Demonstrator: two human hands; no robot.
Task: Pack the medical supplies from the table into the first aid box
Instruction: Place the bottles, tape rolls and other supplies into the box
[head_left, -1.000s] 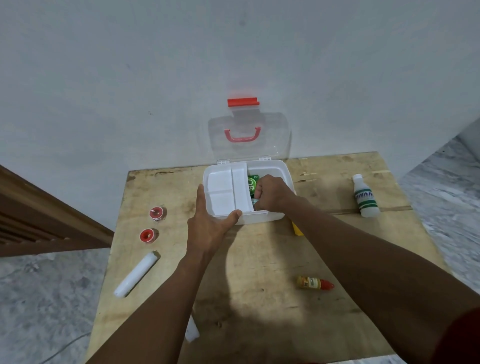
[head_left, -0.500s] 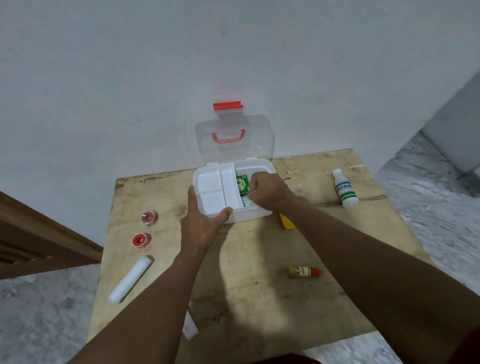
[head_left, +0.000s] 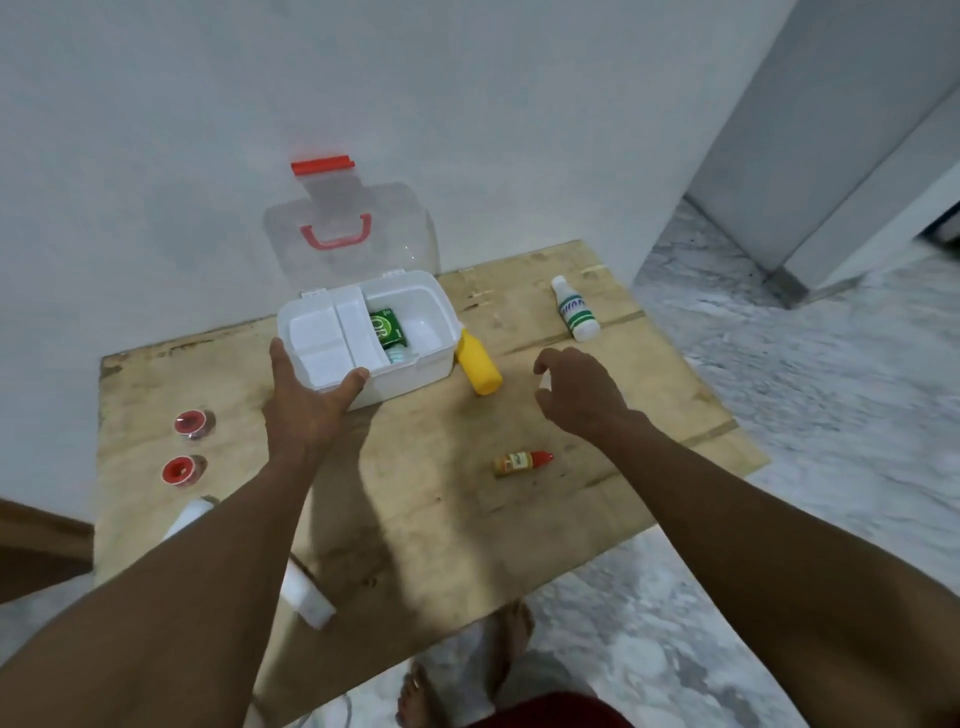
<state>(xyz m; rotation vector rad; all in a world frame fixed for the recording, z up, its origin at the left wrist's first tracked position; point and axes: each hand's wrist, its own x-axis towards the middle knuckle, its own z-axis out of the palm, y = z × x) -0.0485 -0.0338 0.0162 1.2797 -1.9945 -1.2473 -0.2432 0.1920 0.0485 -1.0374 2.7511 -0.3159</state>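
Note:
The white first aid box (head_left: 415, 371) stands open at the back of the wooden table (head_left: 415, 493), its clear lid (head_left: 353, 244) leaning on the wall. A green packet (head_left: 387, 327) and a pale item lie inside beside a white divided tray (head_left: 322, 338). My left hand (head_left: 306, 400) grips the box's front left corner, thumb on the rim. My right hand (head_left: 576, 392) hovers empty with curled fingers, right of a yellow bottle (head_left: 479, 364) lying against the box. A white bottle with green label (head_left: 575, 309) lies far right, a small red-capped dropper bottle (head_left: 521, 462) nearer me.
Two red tape rolls (head_left: 193, 422) (head_left: 182, 470) sit at the table's left. A white roll (head_left: 189, 514) and a white box (head_left: 306, 597) lie partly hidden under my left forearm. The wall is close behind the table. Marble floor and my feet show below.
My right hand has come out of the box and moved right and toward me, empty. The yellow bottle is now uncovered. My left hand stays on the box; the view has shifted.

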